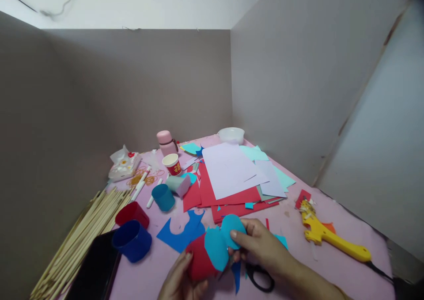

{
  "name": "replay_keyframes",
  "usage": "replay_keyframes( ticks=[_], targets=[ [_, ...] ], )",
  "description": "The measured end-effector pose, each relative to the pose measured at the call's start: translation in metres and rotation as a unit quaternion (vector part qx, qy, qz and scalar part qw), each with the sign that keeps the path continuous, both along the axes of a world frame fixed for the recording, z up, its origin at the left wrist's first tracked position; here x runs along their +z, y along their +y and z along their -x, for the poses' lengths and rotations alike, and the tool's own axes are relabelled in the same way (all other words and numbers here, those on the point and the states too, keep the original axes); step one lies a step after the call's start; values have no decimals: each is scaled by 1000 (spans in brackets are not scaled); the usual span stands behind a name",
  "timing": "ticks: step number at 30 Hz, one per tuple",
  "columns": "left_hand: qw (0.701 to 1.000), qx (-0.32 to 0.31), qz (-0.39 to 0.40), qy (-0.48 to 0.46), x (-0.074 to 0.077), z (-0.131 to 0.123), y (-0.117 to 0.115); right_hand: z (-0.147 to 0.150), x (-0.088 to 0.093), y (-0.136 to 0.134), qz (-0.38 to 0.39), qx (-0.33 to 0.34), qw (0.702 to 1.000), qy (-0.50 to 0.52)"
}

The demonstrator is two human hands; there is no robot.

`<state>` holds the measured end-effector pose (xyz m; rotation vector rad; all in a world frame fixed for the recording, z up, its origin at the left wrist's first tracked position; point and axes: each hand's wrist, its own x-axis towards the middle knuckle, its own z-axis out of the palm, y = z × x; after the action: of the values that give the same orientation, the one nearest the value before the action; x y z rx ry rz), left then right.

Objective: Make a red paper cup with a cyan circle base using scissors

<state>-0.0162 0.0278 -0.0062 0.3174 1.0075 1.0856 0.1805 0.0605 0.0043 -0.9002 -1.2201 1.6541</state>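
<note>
While the left hand (pixel 179 277) clamps its fingers on red paper (pixel 200 260), a black scissors handle (pixel 251 276) lies just beneath the right hand (pixel 263 242), whose thumb and fingers pinch light-blue paper (pixel 217 249) overlapping the red; beyond the fingertips lie a blue scrap (pixel 183 238) (notched in curves), red sheets (pixel 207 194) and, farthest, a white bowl (pixel 232 135)

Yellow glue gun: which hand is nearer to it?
Right. The right hand is left of the yellow glue gun, apart from it; the left hand is farther left.
</note>
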Motion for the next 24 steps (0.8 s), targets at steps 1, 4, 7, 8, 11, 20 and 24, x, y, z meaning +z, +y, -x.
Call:
replay_keyframes(
  ticks=[1, 4, 7, 8, 11, 20, 24],
  targets=[
    [998, 14, -24, 52, -3, 0, 1, 1, 0, -1, -18, -16, 1000, -14],
    [963, 74, -115, 231, -3, -6, 1, 3, -2, -4, -74, -54, 994, -56],
    [908, 116, -208, 345, 0, -17, -6, 5, -2, -9, -133, -72, 984, -98],
    [894, 119, -233, 364, 0, -21, -8, 5, -2, -11, -154, -80, 978, -114],
    [880, 127, -254, 382, -2, -28, -10, 4, -4, -15, -222, -100, 957, -158],
    [998, 14, -63, -8, 7, -20, -2, 8, -14, -11, -217, -95, 970, 51],
    [977, -124, -85, -152, 7, -21, -13, 11, -12, -10, -120, -50, 987, 89]
  ],
)
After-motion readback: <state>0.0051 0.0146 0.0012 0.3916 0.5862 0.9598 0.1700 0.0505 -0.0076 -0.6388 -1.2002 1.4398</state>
